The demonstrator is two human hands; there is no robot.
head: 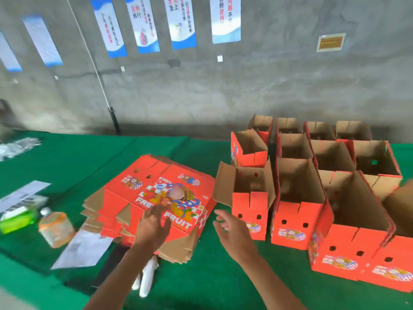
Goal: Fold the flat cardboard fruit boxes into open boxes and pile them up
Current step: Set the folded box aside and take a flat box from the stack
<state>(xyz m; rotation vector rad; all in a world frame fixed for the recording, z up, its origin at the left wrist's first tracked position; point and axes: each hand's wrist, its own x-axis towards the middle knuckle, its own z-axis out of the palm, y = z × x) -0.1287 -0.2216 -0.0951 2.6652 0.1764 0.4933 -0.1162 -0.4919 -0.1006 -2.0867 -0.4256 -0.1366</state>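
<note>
Here we rest our left hand (152,227), fingers straight, on the stack of flat fruit boxes (156,198); our right hand (232,229) hovers empty, relaxed. Next we probably lift the top sheet beside the folded boxes (312,186).

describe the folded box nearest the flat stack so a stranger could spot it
On the green table, folded red boxes stand in rows on the right. Take the row nearest the flat stack; its front box is just beyond the right hand. Alone among them, it has a brown flap splayed out leftward.
</note>
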